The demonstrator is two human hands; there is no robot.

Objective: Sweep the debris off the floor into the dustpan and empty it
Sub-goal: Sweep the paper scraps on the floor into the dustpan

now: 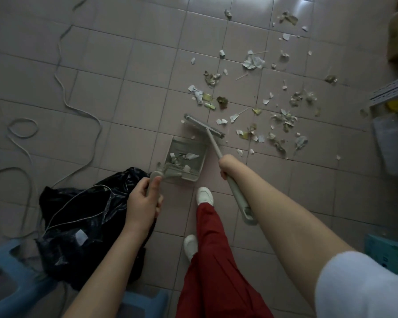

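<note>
Left grip (145, 200) is wrapped round the dustpan handle (157, 175) at low centre of the frame, holding the grey dustpan (186, 145) mouth-out on the tiled floor (124, 65). Right grip (228, 165) is clenched on the broom shaft (214, 145), and the broom head (203, 125) sits right at the pan's open edge. A few paper scraps (191, 156) lie in the pan. The bulk of the debris (283, 118), torn paper, dry leaves and little sticks, is strewn across the upper right, well apart from the pan. So the job looks early on. The smart play is to reach the broom out beyond the far scraps and draw them in with short, low strokes. Press the pan's lip flat so nothing slips under. Mind the white shoe (205, 196), just beside the pan. The black bin bag (85, 216) waits at lower left for emptying. A pale cable (62, 72) loops across the left of the floor, and that's a snag risk.
</note>
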